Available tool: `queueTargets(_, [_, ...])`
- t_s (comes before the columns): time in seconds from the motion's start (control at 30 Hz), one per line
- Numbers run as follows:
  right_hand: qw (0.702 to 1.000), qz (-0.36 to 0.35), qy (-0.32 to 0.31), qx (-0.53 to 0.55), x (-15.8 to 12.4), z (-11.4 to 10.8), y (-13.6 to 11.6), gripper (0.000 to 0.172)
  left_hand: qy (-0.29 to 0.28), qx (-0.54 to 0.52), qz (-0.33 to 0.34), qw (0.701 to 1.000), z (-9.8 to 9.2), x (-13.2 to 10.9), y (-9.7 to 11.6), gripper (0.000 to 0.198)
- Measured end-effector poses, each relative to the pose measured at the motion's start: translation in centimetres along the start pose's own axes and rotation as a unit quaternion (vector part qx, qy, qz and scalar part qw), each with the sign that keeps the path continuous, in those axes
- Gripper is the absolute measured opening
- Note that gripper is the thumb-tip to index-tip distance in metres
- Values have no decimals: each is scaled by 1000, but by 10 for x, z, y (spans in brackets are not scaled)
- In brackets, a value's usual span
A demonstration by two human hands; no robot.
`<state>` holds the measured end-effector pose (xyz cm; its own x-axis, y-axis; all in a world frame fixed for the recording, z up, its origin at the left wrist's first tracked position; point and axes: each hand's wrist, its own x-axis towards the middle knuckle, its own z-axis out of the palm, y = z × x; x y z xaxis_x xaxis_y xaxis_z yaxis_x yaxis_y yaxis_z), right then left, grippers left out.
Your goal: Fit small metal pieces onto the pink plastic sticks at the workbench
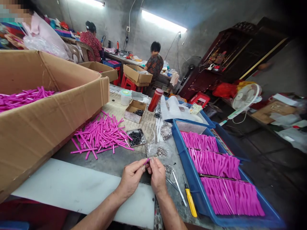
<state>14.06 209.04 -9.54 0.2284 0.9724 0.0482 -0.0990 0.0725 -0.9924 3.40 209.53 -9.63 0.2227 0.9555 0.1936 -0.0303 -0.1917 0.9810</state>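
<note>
My left hand [130, 179] is closed in a pinch on a slim magenta plastic stick [146, 161], most of it hidden by the fingers. My right hand [157, 175] meets it at the stick's far end, fingertips pressed together; what they pinch there is too small to make out. Just beyond the hands lies a clear bag of small metal parts [160, 152]. A heap of magenta sticks [102, 132] is at the left, beside a tray of small black parts [136, 138]. Metal tweezers [178, 188] and a yellow-handled screwdriver [190, 201] lie right of my right hand.
A big cardboard box [59, 111] with more magenta sticks stands at the left. At the right, a blue crate [199, 198] holds rows of magenta pieces. A small carton [132, 116] and a red flask [155, 99] stand behind. Several people work further back.
</note>
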Motion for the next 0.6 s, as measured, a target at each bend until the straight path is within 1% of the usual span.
queueTargets(0.07, [1000, -5, 2, 17, 0, 1, -2, 24, 0, 4, 0, 1000, 0, 0, 0, 29])
queueTargets(0.13, [1000, -6, 8, 25, -1, 3, -5, 23, -1, 9, -1, 1000, 0, 0, 1, 29])
queueTargets(0.2, [1000, -6, 13, 14, -1, 4, -7, 24, 0, 8, -2, 1000, 0, 0, 1, 29])
queueTargets(0.33, [1000, 0, 5, -18, 0, 3, -6, 33, 0, -1, -1, 1000, 0, 0, 2, 28])
queueTargets(0.5, [1000, -5, 22, -6, 0, 2, -4, 26, 0, 5, -2, 1000, 0, -1, 2, 28])
queueTargets(0.6, [1000, -4, 9, -17, 0, 1, -4, 31, -1, -1, -1, 1000, 0, 0, 2, 28])
